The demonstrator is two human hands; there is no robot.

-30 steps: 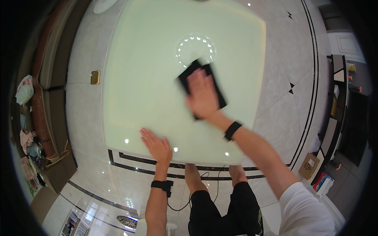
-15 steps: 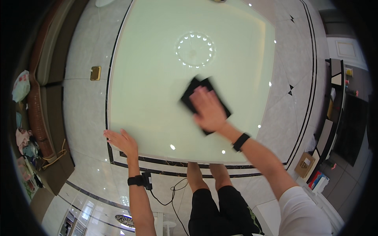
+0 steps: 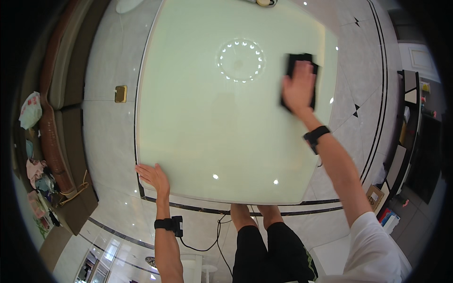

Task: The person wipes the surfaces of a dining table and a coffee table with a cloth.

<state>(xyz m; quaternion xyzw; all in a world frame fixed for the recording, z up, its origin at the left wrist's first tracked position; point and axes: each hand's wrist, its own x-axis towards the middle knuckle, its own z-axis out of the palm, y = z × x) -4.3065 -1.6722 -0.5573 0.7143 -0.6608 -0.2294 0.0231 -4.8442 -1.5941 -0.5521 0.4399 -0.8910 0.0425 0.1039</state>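
Note:
A large pale green glossy tabletop (image 3: 203, 137) fills the middle of the view. My right hand (image 3: 299, 89) lies flat on a folded black cloth (image 3: 300, 58), pressing it against the surface near the right edge. The fingers are stretched out over the cloth, and the palm hides its middle; both are slightly blurred. At the near left corner of the table, my left hand (image 3: 156, 179) rests with straight fingers and the thumb apart, holding nothing. Each wrist wears a black band.
A dark object with a round, pale part (image 3: 264, 2) sits at the table's far edge. A brown sofa (image 3: 71, 141) with clothes stands left. A black cable (image 3: 218, 236) hangs from the left wrist device. A low cabinet and cardboard box (image 3: 375, 197) stand right.
My right hand has slid the black cloth across the tabletop, to the right and farther away. My left hand stays at the near left corner. The whole view has shifted slightly.

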